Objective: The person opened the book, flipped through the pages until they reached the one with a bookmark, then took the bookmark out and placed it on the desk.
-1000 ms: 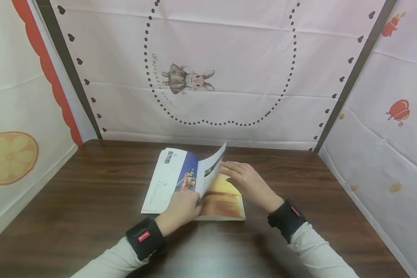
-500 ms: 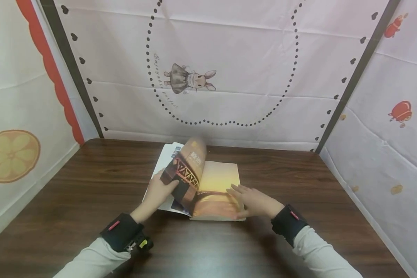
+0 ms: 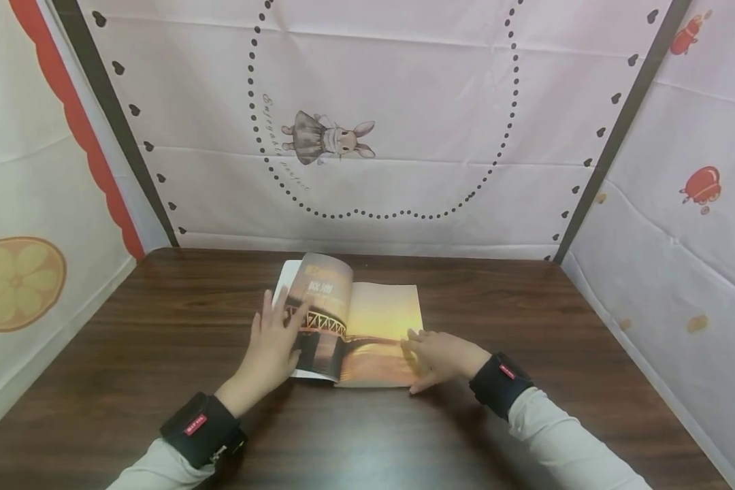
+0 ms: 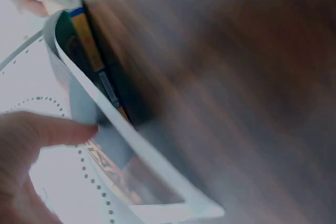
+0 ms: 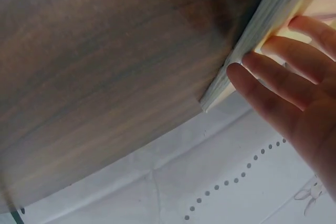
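An open book (image 3: 380,313) lies on the dark wooden table (image 3: 465,435), a golden sunset picture spread over both pages. Its left page (image 3: 324,286) shows a bridge and curves up from the spine. My left hand (image 3: 269,350) is spread over the outer side of that page, fingers extended. In the left wrist view the thumb (image 4: 68,130) lies against the lifted pages, whose lower edges bow away from the table. My right hand (image 3: 447,357) rests with loosely straight fingers on the right page's outer edge. The right wrist view shows its fingertips (image 5: 234,71) along the thick page block.
A white cloth with a printed rabbit (image 3: 327,138) hangs behind the table's far edge. More patterned cloth panels stand at the left and right sides. Black bands (image 3: 202,429) circle both wrists.
The left hand has carried a leaf over from right to left, let go of its grip and spread out over it. The right hand has come down onto the right page.
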`<state>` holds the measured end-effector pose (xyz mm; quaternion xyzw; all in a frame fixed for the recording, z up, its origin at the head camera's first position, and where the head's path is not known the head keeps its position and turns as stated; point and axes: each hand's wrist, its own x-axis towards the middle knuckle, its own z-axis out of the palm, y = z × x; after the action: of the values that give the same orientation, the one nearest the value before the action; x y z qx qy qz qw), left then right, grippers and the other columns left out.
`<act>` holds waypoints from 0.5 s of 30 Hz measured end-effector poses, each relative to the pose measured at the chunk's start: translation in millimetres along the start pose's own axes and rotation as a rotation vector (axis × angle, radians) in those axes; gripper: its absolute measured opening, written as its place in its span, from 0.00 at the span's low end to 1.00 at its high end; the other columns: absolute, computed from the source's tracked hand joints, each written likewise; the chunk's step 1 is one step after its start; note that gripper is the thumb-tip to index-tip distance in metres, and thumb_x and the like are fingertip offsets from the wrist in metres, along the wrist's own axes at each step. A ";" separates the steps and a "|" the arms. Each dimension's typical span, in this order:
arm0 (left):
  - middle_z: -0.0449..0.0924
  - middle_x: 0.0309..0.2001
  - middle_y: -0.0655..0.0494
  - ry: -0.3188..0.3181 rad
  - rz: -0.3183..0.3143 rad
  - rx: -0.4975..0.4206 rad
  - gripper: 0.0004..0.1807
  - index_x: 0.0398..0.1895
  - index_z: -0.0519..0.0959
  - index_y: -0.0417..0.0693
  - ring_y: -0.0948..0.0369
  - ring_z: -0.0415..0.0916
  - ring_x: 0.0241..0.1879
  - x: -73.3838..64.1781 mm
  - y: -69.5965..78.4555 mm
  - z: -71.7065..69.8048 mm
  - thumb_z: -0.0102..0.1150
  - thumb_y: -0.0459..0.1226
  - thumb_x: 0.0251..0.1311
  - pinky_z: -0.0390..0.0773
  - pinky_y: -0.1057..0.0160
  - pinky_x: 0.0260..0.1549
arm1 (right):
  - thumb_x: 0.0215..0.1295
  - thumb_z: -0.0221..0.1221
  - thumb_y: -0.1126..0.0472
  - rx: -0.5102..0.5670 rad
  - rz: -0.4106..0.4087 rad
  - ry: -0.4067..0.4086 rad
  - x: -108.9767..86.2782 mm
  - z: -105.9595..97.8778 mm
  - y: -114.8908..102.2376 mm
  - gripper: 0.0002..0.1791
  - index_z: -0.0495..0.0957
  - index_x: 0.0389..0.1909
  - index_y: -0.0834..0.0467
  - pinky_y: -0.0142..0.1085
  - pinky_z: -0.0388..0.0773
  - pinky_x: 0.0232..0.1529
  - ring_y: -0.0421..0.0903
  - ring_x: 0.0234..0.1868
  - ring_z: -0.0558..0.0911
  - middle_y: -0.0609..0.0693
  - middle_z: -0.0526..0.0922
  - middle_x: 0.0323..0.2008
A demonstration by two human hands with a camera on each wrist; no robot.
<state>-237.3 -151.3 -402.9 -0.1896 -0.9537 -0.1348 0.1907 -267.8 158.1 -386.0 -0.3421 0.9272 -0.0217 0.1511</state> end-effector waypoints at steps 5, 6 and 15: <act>0.52 0.72 0.39 -0.157 0.379 0.090 0.48 0.64 0.70 0.58 0.33 0.43 0.70 2.5 11.0 2.6 0.60 0.16 0.34 0.54 0.31 0.60 | 0.51 0.65 0.39 -0.008 -0.004 0.036 0.9 1.5 1.0 0.43 0.68 0.64 0.58 0.51 0.66 0.64 0.59 0.68 0.65 0.61 0.64 0.68; 0.53 0.72 0.41 -0.207 0.433 0.104 0.47 0.63 0.71 0.59 0.35 0.45 0.70 2.1 14.8 2.4 0.60 0.16 0.35 0.56 0.31 0.60 | 0.51 0.65 0.39 -0.009 -0.007 0.042 1.4 1.4 0.4 0.42 0.69 0.63 0.58 0.51 0.67 0.64 0.60 0.67 0.66 0.61 0.65 0.67; 0.67 0.64 0.38 -0.315 0.315 0.114 0.26 0.60 0.73 0.45 0.38 0.65 0.63 2.0 36.2 2.0 0.58 0.28 0.56 0.73 0.40 0.51 | 0.51 0.66 0.40 0.003 -0.063 0.062 5.2 -0.8 8.6 0.38 0.72 0.60 0.56 0.47 0.75 0.56 0.56 0.58 0.76 0.61 0.73 0.62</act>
<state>-224.7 -117.7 -397.1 -0.3437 -0.9364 -0.0179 0.0688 -277.2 161.3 -387.9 -0.3702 0.9201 -0.0384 0.1220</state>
